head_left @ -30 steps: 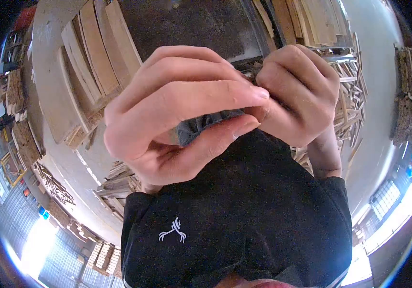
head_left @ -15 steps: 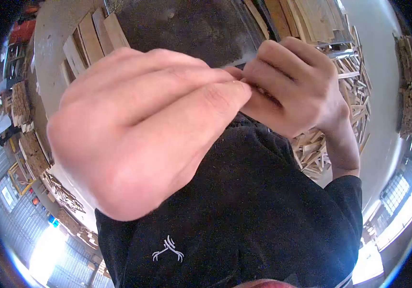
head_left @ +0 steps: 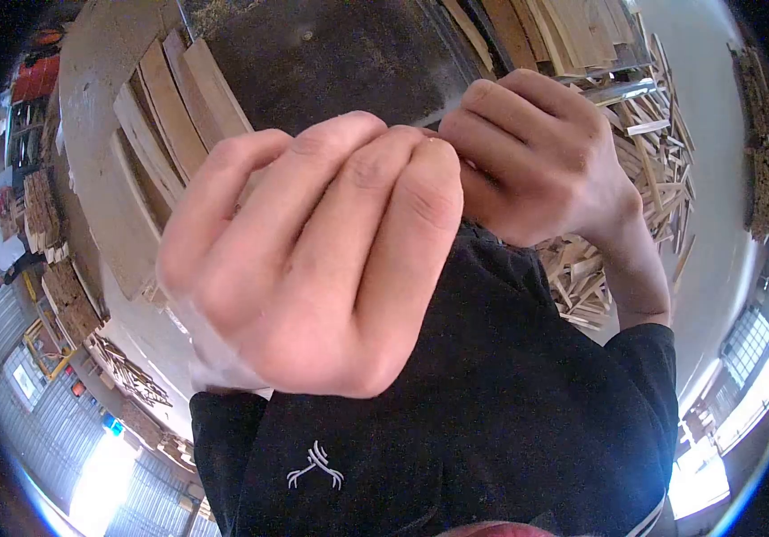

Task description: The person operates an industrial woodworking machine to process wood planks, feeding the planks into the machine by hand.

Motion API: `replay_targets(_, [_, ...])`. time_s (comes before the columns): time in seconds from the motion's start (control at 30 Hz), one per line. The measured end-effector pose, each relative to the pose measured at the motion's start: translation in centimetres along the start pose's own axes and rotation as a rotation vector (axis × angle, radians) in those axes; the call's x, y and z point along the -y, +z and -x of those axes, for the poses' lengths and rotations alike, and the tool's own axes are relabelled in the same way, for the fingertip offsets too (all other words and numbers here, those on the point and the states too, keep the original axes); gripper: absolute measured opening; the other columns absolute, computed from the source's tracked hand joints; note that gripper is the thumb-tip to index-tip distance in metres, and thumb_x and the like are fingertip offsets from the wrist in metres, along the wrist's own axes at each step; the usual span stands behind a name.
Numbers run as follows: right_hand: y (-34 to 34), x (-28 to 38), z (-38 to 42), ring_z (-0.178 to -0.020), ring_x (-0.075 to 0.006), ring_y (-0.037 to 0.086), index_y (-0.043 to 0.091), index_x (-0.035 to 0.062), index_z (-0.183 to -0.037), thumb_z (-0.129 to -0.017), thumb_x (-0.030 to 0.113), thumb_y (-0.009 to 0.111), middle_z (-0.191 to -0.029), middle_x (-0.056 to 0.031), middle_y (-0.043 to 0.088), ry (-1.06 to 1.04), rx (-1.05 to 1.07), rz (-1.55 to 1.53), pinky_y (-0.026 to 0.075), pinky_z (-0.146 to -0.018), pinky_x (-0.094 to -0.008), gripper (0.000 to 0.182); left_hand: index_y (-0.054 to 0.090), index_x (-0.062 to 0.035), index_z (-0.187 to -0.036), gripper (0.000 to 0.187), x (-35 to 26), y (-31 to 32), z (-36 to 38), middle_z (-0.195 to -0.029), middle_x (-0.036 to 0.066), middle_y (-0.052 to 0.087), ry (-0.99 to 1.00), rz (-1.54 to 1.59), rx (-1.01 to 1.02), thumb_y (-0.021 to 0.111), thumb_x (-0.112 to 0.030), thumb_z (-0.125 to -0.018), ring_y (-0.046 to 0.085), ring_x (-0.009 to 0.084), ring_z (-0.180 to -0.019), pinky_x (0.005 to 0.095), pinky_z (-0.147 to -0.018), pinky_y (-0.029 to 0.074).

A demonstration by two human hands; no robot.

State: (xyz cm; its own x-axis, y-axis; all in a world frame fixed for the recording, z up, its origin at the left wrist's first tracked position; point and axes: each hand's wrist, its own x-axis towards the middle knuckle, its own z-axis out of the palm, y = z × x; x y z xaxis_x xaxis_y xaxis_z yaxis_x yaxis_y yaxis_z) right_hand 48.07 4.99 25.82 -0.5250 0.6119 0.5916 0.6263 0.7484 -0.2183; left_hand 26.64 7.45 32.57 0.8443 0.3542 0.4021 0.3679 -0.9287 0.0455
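Note:
Large and close to the camera, my left hand (head_left: 322, 259) has its fingers curled tightly, knuckles up. My right hand (head_left: 537, 161) is closed too, with its fingers folded in. The two hands meet or nearly meet at their fingertips, in front of the upper part of my black shirt (head_left: 474, 385). Whatever they may hold is hidden behind the fingers.
Long boards (head_left: 170, 98) lie at the upper left beside a dark flat surface (head_left: 313, 63). More planks (head_left: 572, 31) are at the upper right, above a heap of thin wood offcuts (head_left: 662, 170). A person (head_left: 13, 253) is far off at the left edge.
My left hand has turned and shifted right, its knuckles now more upright and its fingers more curled. My right hand has moved slightly left. The view has shifted a little.

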Motion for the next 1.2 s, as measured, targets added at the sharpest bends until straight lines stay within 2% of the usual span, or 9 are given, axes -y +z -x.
replay_targets(0.43, [1.6, -0.4, 0.5, -0.07, -0.0175, 0.063, 0.063, 0.011, -0.075, -0.076, 0.016, 0.078, -0.076, -0.0004, 0.059, -0.116, 0.108, 0.122, 0.051, -0.061, -0.0298, 0.016, 0.067, 0.0025, -0.1, 0.016, 1.8, 0.7, 2.1, -0.094, 0.013, 0.076, -0.173, -0.031, -0.115, 0.072, 0.007, -0.085, 0.075, 0.0255, -0.083, 0.0333, -0.077, 0.059])
replay_targets(0.53, [2.9, -0.4, 0.8, -0.066, -0.0135, 0.054, 0.055, 0.0147, -0.066, -0.075, 0.02, 0.074, -0.069, 0.0023, 0.047, -0.107, -0.029, 0.143, 0.046, -0.059, -0.0286, 0.021, 0.069, 0.0025, -0.1, 0.013, 1.7, 1.0, 3.0, -0.095, 0.012, 0.077, -0.339, 0.067, -0.169, 0.07, 0.008, -0.088, 0.075, 0.022, -0.085, 0.0319, -0.08, 0.059])
replay_targets(0.73, [2.7, 0.0, 0.7, -0.088, -0.0182, 0.071, 0.068, 0.0122, -0.084, -0.079, 0.015, 0.078, -0.089, -0.002, 0.067, -0.056, -0.058, 0.1, 0.058, -0.076, -0.0312, 0.012, 0.072, 0.0018, -0.101, 0.014, 1.0, 2.2, 4.0, -0.095, 0.01, 0.077, -0.521, 0.211, -0.221, 0.075, 0.007, -0.087, 0.074, 0.0172, -0.086, 0.0291, -0.079, 0.058])
replay_targets(0.9, [3.1, 0.9, 0.7, -0.115, -0.0252, 0.069, 0.071, 0.0102, -0.115, -0.081, 0.02, 0.079, -0.119, -0.0069, 0.072, 0.138, 0.054, 0.046, 0.056, -0.094, -0.038, 0.036, 0.072, -0.0037, -0.09, 0.016, 1.5, 4.2, 5.2, -0.084, 0.007, 0.074, -0.524, 0.261, -0.358, 0.082, 0.002, -0.079, 0.071, 0.0213, -0.073, 0.0302, -0.067, 0.054])
replay_targets(0.97, [4.7, 1.5, 1.5, -0.113, -0.0275, 0.068, 0.07, 0.0082, -0.115, -0.085, 0.021, 0.077, -0.119, -0.0088, 0.071, 0.255, 0.049, -0.167, 0.055, -0.096, -0.0396, 0.034, 0.072, -0.0033, -0.094, 0.01, 2.1, 4.8, 5.9, -0.089, 0.009, 0.074, -0.58, 0.293, -0.247, 0.078, -0.006, -0.086, 0.073, 0.0246, -0.078, 0.0334, -0.069, 0.055])
replay_targets(1.07, [6.6, -0.8, 3.5, -0.116, -0.0324, 0.066, 0.069, 0.0024, -0.12, -0.089, 0.028, 0.075, -0.123, -0.0174, 0.069, 0.6, 0.514, -1.213, 0.05, -0.104, -0.0433, 0.041, 0.068, 0.0008, -0.112, 0.025, 1.8, 5.8, 6.2, -0.105, 0.014, 0.075, -0.781, 0.232, 0.088, 0.07, -0.017, -0.096, 0.073, 0.0336, -0.097, 0.0423, -0.086, 0.056])
replay_targets(1.13, [9.7, -1.1, 5.3, -0.115, -0.0332, 0.066, 0.067, -0.0004, -0.122, -0.09, 0.032, 0.076, -0.119, -0.0214, 0.069, 1.089, 0.665, -1.095, 0.048, -0.106, -0.0422, 0.046, 0.062, -0.0004, -0.124, 0.042, 1.4, 8.2, 8.5, -0.117, 0.017, 0.071, -0.848, 0.084, 0.304, 0.071, -0.029, -0.094, 0.067, 0.0403, -0.109, 0.0504, -0.093, 0.053])
replay_targets(1.17, [8.0, 1.1, 4.3, -0.113, -0.0341, 0.067, 0.066, -0.0017, -0.123, -0.092, 0.035, 0.075, -0.115, -0.0229, 0.069, 0.895, 0.731, -0.331, 0.048, -0.106, -0.0421, 0.049, 0.061, -0.001, -0.125, 0.045, 1.1, 8.5, 8.7, -0.119, 0.018, 0.069, -0.944, 0.085, 0.511, 0.071, -0.032, -0.094, 0.066, 0.04, -0.111, 0.0512, -0.094, 0.052])
replay_targets(1.2, [6.6, 1.9, 3.5, -0.112, -0.0346, 0.068, 0.065, -0.0023, -0.123, -0.093, 0.036, 0.074, -0.113, -0.0236, 0.069, 0.729, 0.707, 0.033, 0.048, -0.106, -0.0421, 0.05, 0.059, -0.0016, -0.127, 0.048, 0.5, 8.5, 9.0, -0.121, 0.02, 0.068, -1.039, 0.097, 0.725, 0.07, -0.035, -0.094, 0.065, 0.0397, -0.113, 0.052, -0.095, 0.051])
